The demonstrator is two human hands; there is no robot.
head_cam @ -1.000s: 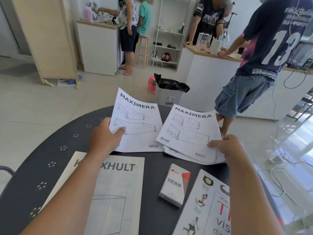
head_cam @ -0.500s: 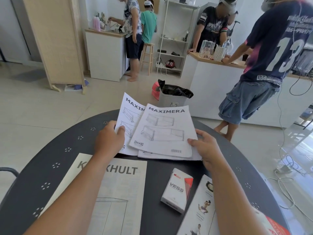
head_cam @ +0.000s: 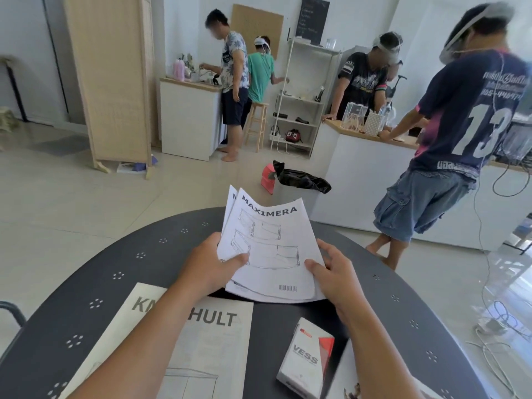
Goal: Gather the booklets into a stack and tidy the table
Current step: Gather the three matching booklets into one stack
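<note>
Head cam looks down at a round dark table [head_cam: 86, 286] with little clusters of punched holes in it. Both hands are on the MAXIMERA booklets [head_cam: 270, 249] — a small bunch of white manuals overlapped into one loose pile, held tilted up off the tabletop near the middle of the table. The top one shows the title and line drawings of drawers, with a barcode at its lower right, and a second copy peeks out behind its upper left corner.

Left hand [head_cam: 207, 266] grips the pile's left edge, thumb pressed on the front cover and the rest of the fingers curled behind. Right hand [head_cam: 334, 272] pinches the lower right side the same way — thumb on top, fingers wrapped around the edge.

Closer to the camera, a bigger booklet [head_cam: 213, 341] with large grey lettering lies flat on the table, partly hidden under the left forearm, so the title isn't fully readable. Just right of it sits a white and red VESS box [head_cam: 308, 361], lying flat and apart from the held pile. Another printed leaflet [head_cam: 351, 390] pokes out at the bottom edge under the right arm; can't make out much of it.

Behind the table, several people stand at white counters, and a bin with a black bag [head_cam: 299, 180] sits on the floor.
</note>
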